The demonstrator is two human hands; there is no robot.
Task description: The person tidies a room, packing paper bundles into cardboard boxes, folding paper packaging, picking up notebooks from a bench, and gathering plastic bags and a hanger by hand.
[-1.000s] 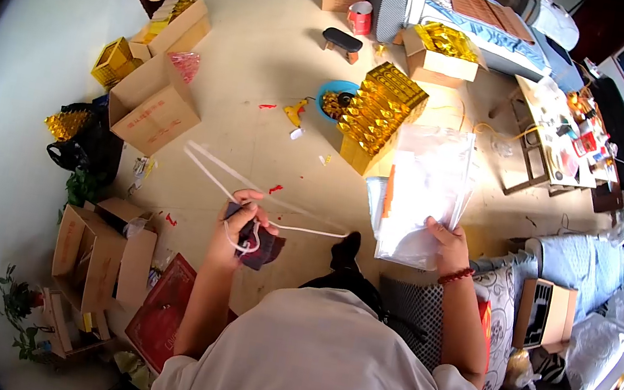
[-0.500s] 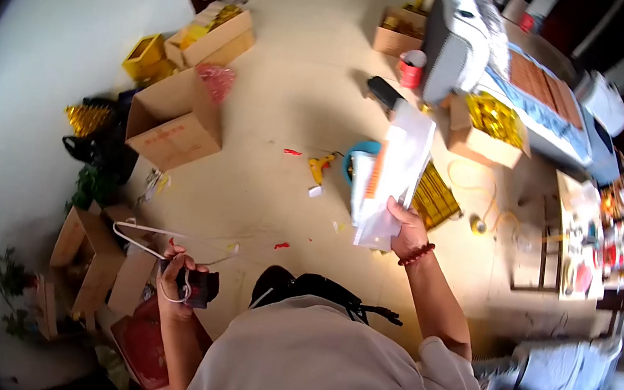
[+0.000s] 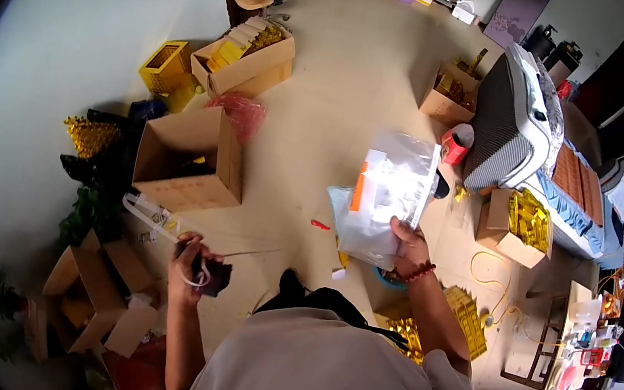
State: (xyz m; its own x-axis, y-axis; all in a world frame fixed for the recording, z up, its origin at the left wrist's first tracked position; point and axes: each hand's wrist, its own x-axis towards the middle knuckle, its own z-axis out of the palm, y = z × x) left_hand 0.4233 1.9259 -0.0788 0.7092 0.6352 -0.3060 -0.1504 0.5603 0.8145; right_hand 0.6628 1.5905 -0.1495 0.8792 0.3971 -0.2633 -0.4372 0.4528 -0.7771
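My right hand [image 3: 408, 247], with a red bead bracelet at the wrist, grips the lower right edge of a shiny clear plastic packet [image 3: 393, 200] with an orange strip on its left side. My left hand [image 3: 191, 262] is closed round a dark object [image 3: 214, 276] with a white loop; what it is cannot be made out. A white strap or hanger-like piece [image 3: 149, 217] extends up and left from that hand. Behind the packet, part of a blue basin [image 3: 388, 279] shows.
Open cardboard boxes stand at the left [image 3: 186, 190], the upper left [image 3: 283, 68] and the lower left [image 3: 105, 317]. Boxes of gold material stand at the right [image 3: 512, 245] and upper right [image 3: 446, 112]. A cluttered table [image 3: 565, 374] and an orange cable [image 3: 507, 279] lie right.
The view has shifted, and more of the room's far end shows. The packet now appears broader and flatter towards the camera. Both hands keep hold of their things.
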